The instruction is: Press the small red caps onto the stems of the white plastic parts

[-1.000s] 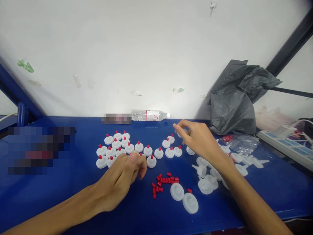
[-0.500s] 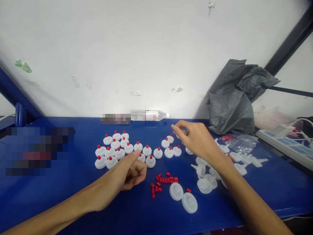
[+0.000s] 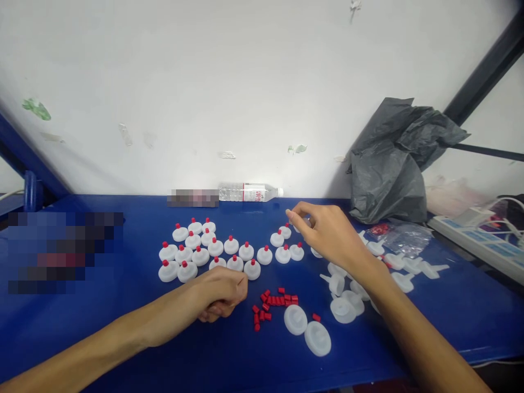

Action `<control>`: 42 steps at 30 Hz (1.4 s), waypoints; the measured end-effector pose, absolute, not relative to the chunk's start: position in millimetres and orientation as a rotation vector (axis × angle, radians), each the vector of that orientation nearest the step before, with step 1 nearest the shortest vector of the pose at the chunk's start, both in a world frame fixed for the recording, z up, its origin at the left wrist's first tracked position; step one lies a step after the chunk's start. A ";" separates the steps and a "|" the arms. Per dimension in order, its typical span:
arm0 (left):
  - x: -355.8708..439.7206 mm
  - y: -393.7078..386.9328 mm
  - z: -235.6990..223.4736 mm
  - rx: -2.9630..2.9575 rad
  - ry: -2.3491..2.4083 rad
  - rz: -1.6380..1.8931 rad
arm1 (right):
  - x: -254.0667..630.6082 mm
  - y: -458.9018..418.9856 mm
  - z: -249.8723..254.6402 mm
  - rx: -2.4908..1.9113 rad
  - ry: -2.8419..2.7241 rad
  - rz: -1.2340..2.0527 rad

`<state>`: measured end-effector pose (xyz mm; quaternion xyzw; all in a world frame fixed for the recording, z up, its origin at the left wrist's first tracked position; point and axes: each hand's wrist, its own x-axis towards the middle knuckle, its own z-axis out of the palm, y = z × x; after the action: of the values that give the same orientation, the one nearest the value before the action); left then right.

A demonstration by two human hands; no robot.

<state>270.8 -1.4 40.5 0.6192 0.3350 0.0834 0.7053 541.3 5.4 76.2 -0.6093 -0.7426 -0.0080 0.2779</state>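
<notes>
My left hand (image 3: 224, 293) is closed with the fingers curled under, just left of a loose pile of small red caps (image 3: 278, 301). Whatever its fingers hold, if anything, is hidden. My right hand (image 3: 321, 229) hovers over the right side with thumb and forefinger pinched; I cannot make out anything between them. Partly hidden behind its fingers is a white piece. Several white round funnel-like pieces with red caps on top (image 3: 252, 269) stand upright beyond my left hand. Two uncapped white discs (image 3: 317, 338) lie near the front, with one red cap (image 3: 316, 317) beside them.
Uncapped white spouted pieces (image 3: 343, 309) lie heaped under and beyond my right forearm. A clear plastic bag (image 3: 405, 240), a grey plastic bag (image 3: 388, 174) and a power strip (image 3: 478, 240) are at right. A water bottle (image 3: 249, 192) lies against the wall on the blue table (image 3: 135, 338).
My left hand has turned over and its thumb has folded in, lowering slightly and uncovering capped pieces behind it. My right hand has hardly moved.
</notes>
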 end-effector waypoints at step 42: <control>271.6 -12.3 62.0 1.817 0.965 0.625 | 536.9 -0.7 78.8 -1.514 -2.028 -0.012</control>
<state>271.6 -12.3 62.0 0.7434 0.3948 0.2555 0.4756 536.9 -0.7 78.8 -0.5706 -0.7642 -0.0046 0.3007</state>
